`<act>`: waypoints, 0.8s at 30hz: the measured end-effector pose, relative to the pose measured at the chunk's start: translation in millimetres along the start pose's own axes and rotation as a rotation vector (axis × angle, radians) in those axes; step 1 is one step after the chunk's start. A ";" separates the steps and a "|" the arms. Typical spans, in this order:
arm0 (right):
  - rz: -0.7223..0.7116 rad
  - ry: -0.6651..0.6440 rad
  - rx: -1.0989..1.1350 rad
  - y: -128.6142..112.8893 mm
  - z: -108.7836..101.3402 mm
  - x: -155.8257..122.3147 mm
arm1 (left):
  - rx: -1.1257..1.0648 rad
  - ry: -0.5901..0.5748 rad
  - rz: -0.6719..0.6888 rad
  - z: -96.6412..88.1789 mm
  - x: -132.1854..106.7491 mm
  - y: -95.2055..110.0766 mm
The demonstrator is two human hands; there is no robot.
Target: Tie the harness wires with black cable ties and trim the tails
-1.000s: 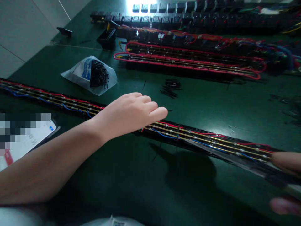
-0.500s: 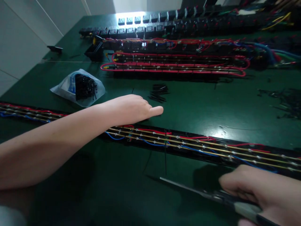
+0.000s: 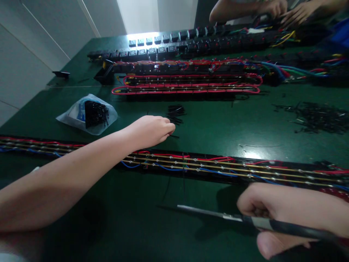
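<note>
Near right, the right hand (image 3: 286, 213) is wrapped tight round the scissors (image 3: 207, 214), blade pointing left, just this side of the long wired strip (image 3: 218, 169) that runs left to right. The left hand (image 3: 149, 129) is out past the strip, fingers bunched by the cable tie pile (image 3: 176, 111), can't tell if it's pinching one. The bag of ties (image 3: 87, 114) sits further left, more strips (image 3: 188, 84) behind

Two hands of the wearer were counted, left hand (image 3: 151, 129) and right hand (image 3: 286, 214), plus two co-worker's hands (image 3: 272, 8). One pair of scissors (image 3: 212, 214), one plastic bag (image 3: 87, 114) and two heaps of ties (image 3: 174, 111) were noted on the tabletop (image 3: 218, 125).
</note>
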State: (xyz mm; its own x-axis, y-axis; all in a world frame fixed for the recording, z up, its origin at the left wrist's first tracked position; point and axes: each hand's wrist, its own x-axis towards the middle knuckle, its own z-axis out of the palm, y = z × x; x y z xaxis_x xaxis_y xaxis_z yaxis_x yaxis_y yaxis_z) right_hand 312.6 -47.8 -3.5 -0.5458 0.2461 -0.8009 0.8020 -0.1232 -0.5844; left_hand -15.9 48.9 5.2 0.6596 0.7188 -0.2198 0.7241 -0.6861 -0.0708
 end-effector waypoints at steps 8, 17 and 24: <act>0.050 -0.034 0.050 -1.3 -1.6 3.4 | 0.077 0.071 -0.121 -7.7 25.2 -5.1; 0.048 -0.020 0.022 -6.8 -2.6 4.2 | 0.112 0.106 -0.160 -17.5 41.5 -8.5; 0.007 -0.041 -0.028 -5.0 -3.4 4.2 | -0.307 0.562 -0.255 -22.8 -48.6 48.9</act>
State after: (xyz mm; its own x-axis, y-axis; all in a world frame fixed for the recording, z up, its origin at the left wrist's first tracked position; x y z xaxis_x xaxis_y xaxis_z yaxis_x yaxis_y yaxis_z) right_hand 307.1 -42.9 -3.6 -0.5492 0.2058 -0.8099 0.8119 -0.0981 -0.5755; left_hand -8.0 -17.0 34.6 0.4052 0.8599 0.3104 0.8404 -0.4840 0.2437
